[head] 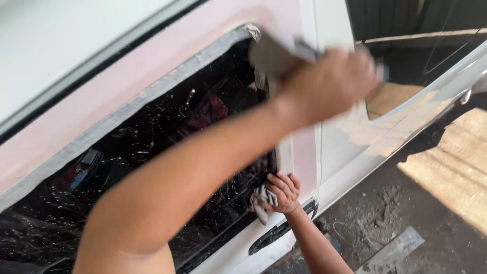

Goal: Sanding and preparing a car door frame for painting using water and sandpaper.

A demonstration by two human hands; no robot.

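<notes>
My left hand (pixel 329 83) is blurred with motion and presses a grey sanding sheet (pixel 274 53) against the white pillar (pixel 324 25) of a car, at the upper corner of the window. My left forearm crosses the view from the bottom left. Lower down, my right hand (pixel 284 192) grips a crumpled grey rag (pixel 259 202) against the pillar's lower end, by the window edge. The car body (pixel 101 96) is white with pale pink sanded patches. Its dark window glass (pixel 167 132) is speckled with droplets and bordered by grey masking tape (pixel 127 109).
A black door handle (pixel 279 234) sits just below my right hand. To the right lies dirt ground (pixel 441 203), partly sunlit, with a flat grey strip (pixel 393 248) on it. A dark corrugated wall (pixel 406 18) stands behind the car.
</notes>
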